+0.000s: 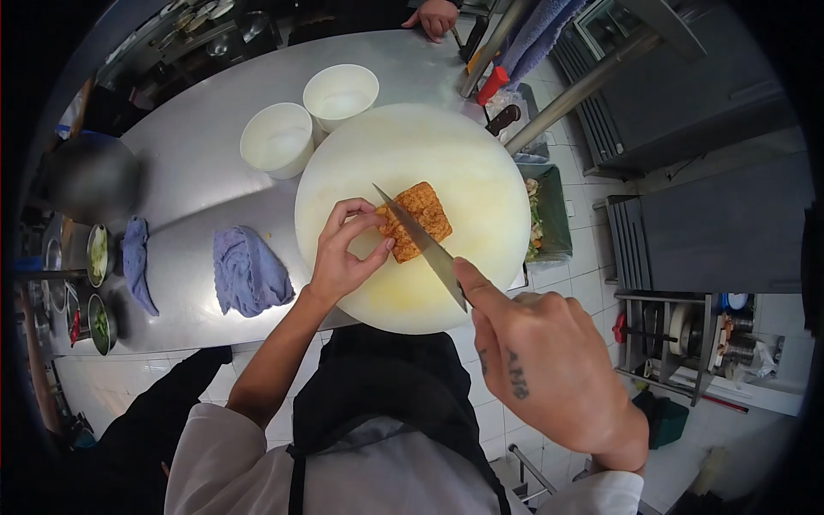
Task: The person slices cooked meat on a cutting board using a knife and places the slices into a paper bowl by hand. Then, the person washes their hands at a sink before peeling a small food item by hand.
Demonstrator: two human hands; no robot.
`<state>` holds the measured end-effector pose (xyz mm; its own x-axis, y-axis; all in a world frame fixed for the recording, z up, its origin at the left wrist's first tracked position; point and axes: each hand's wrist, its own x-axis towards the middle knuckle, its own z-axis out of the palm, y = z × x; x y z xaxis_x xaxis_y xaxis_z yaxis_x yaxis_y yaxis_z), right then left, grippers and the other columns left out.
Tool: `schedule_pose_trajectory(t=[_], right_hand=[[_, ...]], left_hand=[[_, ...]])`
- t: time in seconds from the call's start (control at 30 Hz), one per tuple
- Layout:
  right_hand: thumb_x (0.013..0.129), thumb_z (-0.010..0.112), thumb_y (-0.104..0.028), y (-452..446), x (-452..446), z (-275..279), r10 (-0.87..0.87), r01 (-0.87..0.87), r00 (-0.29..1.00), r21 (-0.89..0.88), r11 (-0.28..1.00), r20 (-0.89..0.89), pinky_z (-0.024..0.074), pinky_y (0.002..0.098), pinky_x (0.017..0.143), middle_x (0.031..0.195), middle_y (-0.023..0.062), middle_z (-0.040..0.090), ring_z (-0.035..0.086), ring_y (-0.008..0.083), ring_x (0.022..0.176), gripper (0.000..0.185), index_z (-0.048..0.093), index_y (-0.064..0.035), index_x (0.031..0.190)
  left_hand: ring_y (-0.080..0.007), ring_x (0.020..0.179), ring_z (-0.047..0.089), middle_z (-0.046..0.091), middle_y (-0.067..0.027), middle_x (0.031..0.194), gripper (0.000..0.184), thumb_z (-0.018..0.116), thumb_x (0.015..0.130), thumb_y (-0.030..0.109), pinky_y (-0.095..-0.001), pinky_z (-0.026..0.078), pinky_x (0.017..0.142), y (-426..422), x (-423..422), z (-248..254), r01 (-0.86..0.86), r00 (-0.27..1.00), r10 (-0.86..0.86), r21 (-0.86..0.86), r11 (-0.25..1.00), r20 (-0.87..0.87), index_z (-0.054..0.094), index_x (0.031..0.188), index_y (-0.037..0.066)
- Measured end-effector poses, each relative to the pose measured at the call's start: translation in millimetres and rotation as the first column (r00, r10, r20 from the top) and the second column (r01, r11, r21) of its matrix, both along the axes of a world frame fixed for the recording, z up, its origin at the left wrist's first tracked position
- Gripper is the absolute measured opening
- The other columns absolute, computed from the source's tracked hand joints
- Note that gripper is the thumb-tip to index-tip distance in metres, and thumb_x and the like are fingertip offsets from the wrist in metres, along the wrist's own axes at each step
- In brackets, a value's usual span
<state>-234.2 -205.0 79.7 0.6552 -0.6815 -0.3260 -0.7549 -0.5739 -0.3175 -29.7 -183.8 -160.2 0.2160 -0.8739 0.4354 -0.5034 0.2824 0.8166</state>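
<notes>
A roughly square, golden-brown fried piece of food (425,206) lies on a round white cutting board (463,146). Against its left edge, the curled fingertips and thumb of my left hand (348,249) hold it. My right hand (545,360) grips a kitchen knife (433,256), its index finger stretched along the top of the blade. The blade crosses diagonally over the piece, its tip pointing away to the upper left. Whether the edge has cut in, I cannot tell. The knife's handle is hidden inside my right hand.
Two white bowls (276,142) stand behind the board on the steel table (184,172). A purple cloth (251,270) lies left. At right are a bin with food scraps (548,210) and another knife's handle (504,120). Another person's hand (433,19) rests at the far edge.
</notes>
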Motion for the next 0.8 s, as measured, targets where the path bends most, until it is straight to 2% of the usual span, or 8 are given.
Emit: schedule_pose_trajectory(t=[0.03, 0.1, 0.3, 0.33, 0.4, 0.5, 0.6, 0.8], right_hand=[[0.083, 0.058, -0.003, -0.7, 0.8, 1.1, -0.002, 0.002, 1.0, 0.001, 1.0, 0.0, 0.0477, 0.0452, 0.059, 0.062, 0.0185, 0.061, 0.059, 0.0371, 0.056, 0.045, 0.056, -0.0016, 0.128], [0.073, 0.061, -0.004, -3.5, 3.0, 3.4, 0.071, -0.07, 0.997, 0.043, 0.997, -0.033, 0.054, 0.0432, 0.057, 0.063, 0.0218, 0.061, 0.066, 0.0361, 0.059, 0.062, 0.046, 0.0082, 0.132], [0.073, 0.061, -0.003, -5.4, 8.5, 11.1, 0.093, -0.088, 0.991, 0.056, 0.995, -0.093, 0.0543, 0.0408, 0.056, 0.066, 0.021, 0.063, 0.067, 0.0348, 0.061, 0.059, 0.047, 0.0123, 0.128], [0.073, 0.061, -0.003, -6.4, 10.2, 10.2, 0.094, -0.089, 0.991, 0.057, 0.994, -0.094, 0.0543, 0.0408, 0.056, 0.066, 0.021, 0.063, 0.067, 0.0348, 0.061, 0.059, 0.047, 0.0123, 0.128], [0.082, 0.057, -0.004, -9.2, 15.1, 6.0, 0.031, -0.029, 0.999, 0.066, 0.997, -0.027, 0.0491, 0.0475, 0.06, 0.061, 0.021, 0.059, 0.06, 0.0392, 0.059, 0.045, 0.055, 0.0013, 0.126], [0.081, 0.056, -0.003, -19.9, 27.8, -8.3, 0.079, -0.08, 0.996, 0.023, 0.996, 0.049, 0.0496, 0.0476, 0.062, 0.064, 0.0226, 0.06, 0.062, 0.0413, 0.065, 0.042, 0.056, 0.0023, 0.123], [0.08, 0.055, -0.001, -16.2, 18.5, 0.9, 0.086, -0.086, 0.993, -0.007, 0.996, 0.085, 0.0497, 0.0479, 0.064, 0.067, 0.0245, 0.06, 0.062, 0.0422, 0.069, 0.041, 0.056, 0.0037, 0.121], [0.079, 0.055, 0.0, -19.7, 38.3, -14.7, 0.084, -0.084, 0.996, 0.055, 0.995, 0.011, 0.0493, 0.0488, 0.067, 0.071, 0.0265, 0.061, 0.062, 0.0429, 0.069, 0.044, 0.054, 0.0049, 0.123]], left_hand=[[-0.026, 0.103, 0.056, 0.054, -0.0133, 0.11, 0.03, 0.076, 0.07, 0.001, -0.0351, 0.047, 0.089, 0.3, 0.3, -0.2, -0.006, 1.0, 0.006, -0.001, 1.0, 0.015, 0.065, 0.098, 0.002], [-0.0258, 0.103, 0.056, 0.055, -0.0133, 0.11, 0.03, 0.076, 0.07, 0.001, -0.0347, 0.047, 0.089, -0.1, 0.4, -0.2, -0.01, 1.0, 0.01, -0.001, 1.0, 0.03, 0.065, 0.098, 0.002], [-0.0245, 0.097, 0.06, 0.056, -0.0115, 0.107, 0.029, 0.079, 0.068, 0.006, -0.0334, 0.049, 0.085, -1.1, -0.9, 0.9, -0.035, 0.999, 0.035, 0.004, 0.999, 0.008, 0.067, 0.095, 0.004], [-0.0244, 0.097, 0.06, 0.057, -0.0114, 0.107, 0.029, 0.079, 0.068, 0.006, -0.0335, 0.05, 0.084, -1.2, -1.0, 0.7, -0.036, 0.999, 0.036, 0.006, 0.999, 0.005, 0.067, 0.095, 0.004], [-0.0243, 0.096, 0.06, 0.057, -0.0113, 0.106, 0.029, 0.079, 0.068, 0.005, -0.0336, 0.05, 0.083, -0.6, -1.4, -0.1, -0.037, 0.999, 0.037, 0.011, 0.999, -0.002, 0.067, 0.094, 0.003], [-0.024, 0.095, 0.061, 0.057, -0.0113, 0.107, 0.029, 0.079, 0.068, 0.005, -0.034, 0.051, 0.084, -1.3, -1.6, 0.9, -0.043, 0.999, 0.043, -0.007, 0.999, 0.03, 0.067, 0.094, 0.003], [-0.0235, 0.095, 0.061, 0.057, -0.0112, 0.107, 0.029, 0.079, 0.069, 0.004, -0.0336, 0.051, 0.083, 0.2, -2.7, 2.9, -0.042, 0.999, 0.042, 0.016, 0.999, 0.015, 0.067, 0.094, 0.003], [-0.0232, 0.097, 0.061, 0.057, -0.0113, 0.107, 0.029, 0.079, 0.069, 0.003, -0.034, 0.052, 0.085, -0.2, -2.3, 1.5, -0.036, 0.999, 0.036, -0.003, 0.999, 0.019, 0.067, 0.095, 0.002]])
